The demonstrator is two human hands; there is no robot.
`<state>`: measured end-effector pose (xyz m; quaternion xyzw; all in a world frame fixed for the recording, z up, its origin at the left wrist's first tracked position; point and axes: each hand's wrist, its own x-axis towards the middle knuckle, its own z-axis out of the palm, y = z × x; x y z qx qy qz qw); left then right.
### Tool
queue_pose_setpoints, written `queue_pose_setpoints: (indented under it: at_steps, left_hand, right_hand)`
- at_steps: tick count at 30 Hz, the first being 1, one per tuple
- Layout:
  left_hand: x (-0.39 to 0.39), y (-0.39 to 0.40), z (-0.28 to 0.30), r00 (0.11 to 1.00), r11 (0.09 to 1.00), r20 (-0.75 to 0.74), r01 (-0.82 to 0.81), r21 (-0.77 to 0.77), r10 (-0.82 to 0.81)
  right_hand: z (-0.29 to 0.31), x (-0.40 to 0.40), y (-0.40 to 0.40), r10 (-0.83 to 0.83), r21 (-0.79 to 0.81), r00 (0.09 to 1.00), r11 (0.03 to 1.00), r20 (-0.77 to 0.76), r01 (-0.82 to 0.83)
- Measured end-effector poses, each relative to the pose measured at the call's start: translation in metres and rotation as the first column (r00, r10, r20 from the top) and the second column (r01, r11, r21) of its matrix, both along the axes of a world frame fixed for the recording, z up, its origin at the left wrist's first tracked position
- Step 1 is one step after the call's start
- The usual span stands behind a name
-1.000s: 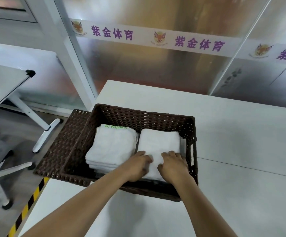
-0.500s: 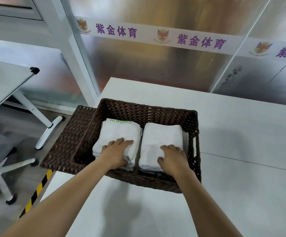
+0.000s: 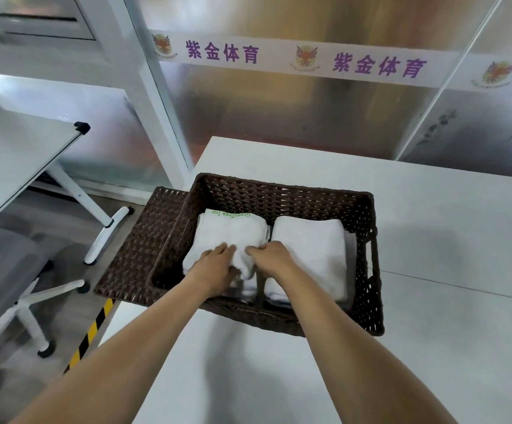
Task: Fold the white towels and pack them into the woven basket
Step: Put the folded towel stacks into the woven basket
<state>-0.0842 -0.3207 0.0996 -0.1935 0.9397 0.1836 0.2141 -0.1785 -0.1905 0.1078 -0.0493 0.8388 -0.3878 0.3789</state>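
Observation:
A dark brown woven basket (image 3: 282, 195) stands on the white table (image 3: 432, 240). Inside lie two stacks of folded white towels: the left stack (image 3: 230, 231) with green lettering at its far edge, and the right stack (image 3: 313, 249). My left hand (image 3: 213, 267) rests flat on the near part of the left stack. My right hand (image 3: 271, 258) reaches across the gap between the stacks, its fingers curled onto the left stack's right edge. The near ends of both stacks are hidden by my wrists.
The basket's woven lid (image 3: 138, 249) juts out past the table's left edge. On the left stand a grey office chair (image 3: 7, 270) and another white table (image 3: 19, 151). A frosted glass partition (image 3: 279, 117) rises behind. Yellow-black tape (image 3: 91, 332) marks the floor.
My right hand has left the right stack and moved left to the left stack's right edge. My left hand has stayed on the left stack. Earlier both hands were on the right stack.

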Motion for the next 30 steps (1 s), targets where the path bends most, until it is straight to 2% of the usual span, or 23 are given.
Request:
queue_pose_setpoints:
  at_steps: [4,8,10,13,15,19,23,25,27,29,30]
  left_hand:
    - [0.003,-0.004,0.004,0.994,0.998,-0.107,-0.023,0.061,0.029]
    - [0.008,-0.009,0.008,0.987,0.993,-0.156,-0.031,0.117,0.049]
    - [0.010,-0.011,0.008,0.983,0.991,-0.176,-0.024,0.128,0.047]
    - [0.013,-0.012,0.010,0.979,0.996,-0.205,0.003,0.089,0.015]
    - [0.016,-0.008,0.016,0.974,0.999,-0.227,0.024,0.033,-0.016]
    - [0.017,0.005,0.036,0.954,0.998,-0.291,0.068,-0.006,-0.067]
    - [0.004,0.023,0.052,0.927,0.985,-0.334,0.169,-0.034,-0.170]
    - [-0.007,0.041,0.055,0.905,0.968,-0.352,0.249,-0.022,-0.241]
    - [-0.018,0.064,0.048,0.889,0.938,-0.316,0.346,-0.014,-0.332]
    - [-0.028,0.085,0.035,0.888,0.904,-0.190,0.427,-0.002,-0.420]
    - [-0.032,0.093,0.029,0.888,0.892,-0.112,0.452,0.019,-0.447]
  right_hand:
    - [-0.007,-0.004,-0.024,-0.275,-0.073,0.956,0.956,0.106,0.283]
    - [-0.011,-0.010,-0.037,-0.402,-0.110,0.870,0.888,0.285,0.447]
    - [-0.010,-0.012,-0.040,-0.400,-0.145,0.850,0.871,0.343,0.469]
    - [-0.006,-0.011,-0.042,-0.355,-0.235,0.915,0.888,0.193,0.395]
    - [0.001,-0.009,-0.040,-0.362,-0.313,0.920,0.865,0.151,0.392]
    - [0.011,-0.009,-0.026,-0.432,-0.387,0.849,0.759,0.303,0.524]
    - [0.023,-0.027,0.017,-0.537,-0.429,0.778,0.650,0.326,0.627]
    - [0.031,-0.039,0.048,-0.571,-0.380,0.775,0.676,0.271,0.631]
    - [0.030,-0.050,0.080,-0.596,-0.280,0.791,0.743,0.138,0.608]
    - [0.018,-0.052,0.103,-0.508,-0.091,0.854,0.861,-0.111,0.500]
    - [0.010,-0.048,0.111,-0.394,0.030,0.893,0.912,-0.216,0.410]
